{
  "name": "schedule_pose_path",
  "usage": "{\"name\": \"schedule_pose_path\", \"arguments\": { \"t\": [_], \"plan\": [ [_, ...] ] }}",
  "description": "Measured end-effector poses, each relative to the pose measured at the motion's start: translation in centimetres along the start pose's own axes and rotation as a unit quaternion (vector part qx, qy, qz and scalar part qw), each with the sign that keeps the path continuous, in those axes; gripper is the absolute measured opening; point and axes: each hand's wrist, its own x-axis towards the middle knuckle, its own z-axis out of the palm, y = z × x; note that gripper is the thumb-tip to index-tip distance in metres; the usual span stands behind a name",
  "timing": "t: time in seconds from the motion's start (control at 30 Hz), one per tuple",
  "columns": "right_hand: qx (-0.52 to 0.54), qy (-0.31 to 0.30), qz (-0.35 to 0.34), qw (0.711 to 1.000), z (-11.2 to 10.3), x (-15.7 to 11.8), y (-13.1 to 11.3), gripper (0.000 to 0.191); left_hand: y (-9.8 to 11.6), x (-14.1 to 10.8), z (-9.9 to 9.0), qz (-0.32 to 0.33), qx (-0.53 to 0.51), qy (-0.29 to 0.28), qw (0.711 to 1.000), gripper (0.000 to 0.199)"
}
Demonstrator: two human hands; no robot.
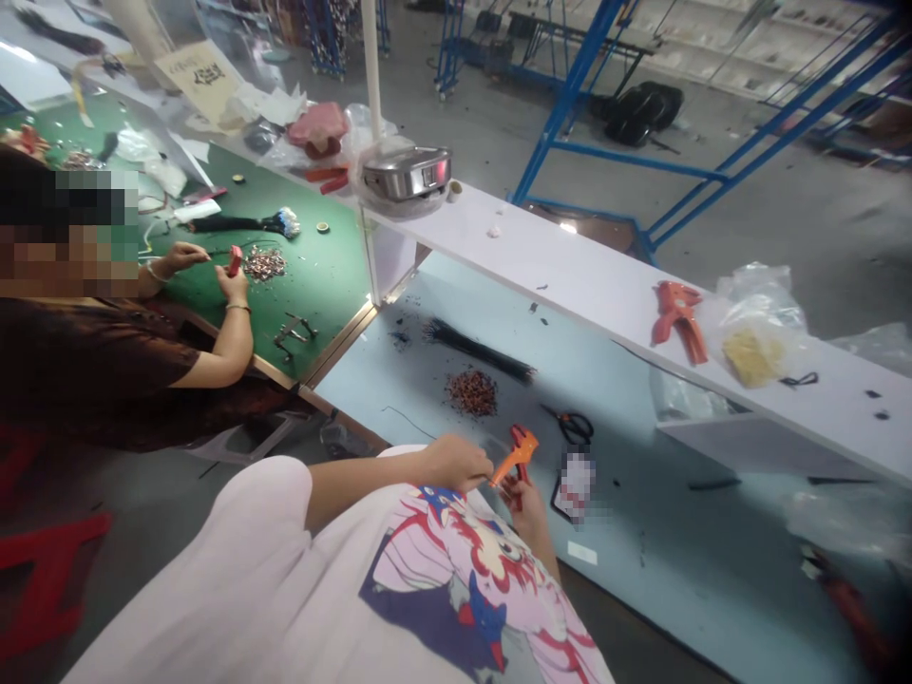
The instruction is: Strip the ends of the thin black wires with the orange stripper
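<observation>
My left hand (460, 463) is closed, fingertips pinched near the orange end of a tool; what they hold is too small to make out. My right hand (525, 505) is wrapped round the handles of an orange and red hand tool (519, 454). Beyond my hands on the pale blue table (427, 304) lie a pile of small copper-coloured pieces (471, 392) and a bundle of black wires (481, 350). One thin wire (408, 419) lies left of my left hand. Black-handled scissors (574, 427) and a phone (574, 484) rest right of the tool.
At a green table (328, 275) on the left, a person (106, 351) holds a red tool beside a metal-piece pile. A raised white shelf (570, 285) crosses behind my table, bearing a metal box (406, 173), red pliers (678, 318) and plastic bags (766, 313).
</observation>
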Motion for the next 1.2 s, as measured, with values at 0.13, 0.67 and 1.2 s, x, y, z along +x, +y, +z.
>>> {"name": "schedule_pose_path", "arguments": {
  "t": [0.13, 0.67, 1.2],
  "plan": [
    [0.090, 0.093, 0.028, 0.991, 0.0, 0.8, -2.1, 0.021, 0.0, 0.1, -0.3, 0.003, 0.010, 0.006, 1.000, 0.016],
    [0.297, 0.158, -0.059, 0.940, -1.6, 1.8, -10.7, 0.025, 0.1, 0.0, -0.2, -0.030, 0.021, 0.002, 0.999, 0.017],
    [0.158, 0.301, -0.020, 0.940, -0.7, -0.1, -9.9, 0.037, -0.9, 0.3, -1.0, -0.061, -0.016, 0.072, 0.995, 0.016]
  ]
}}
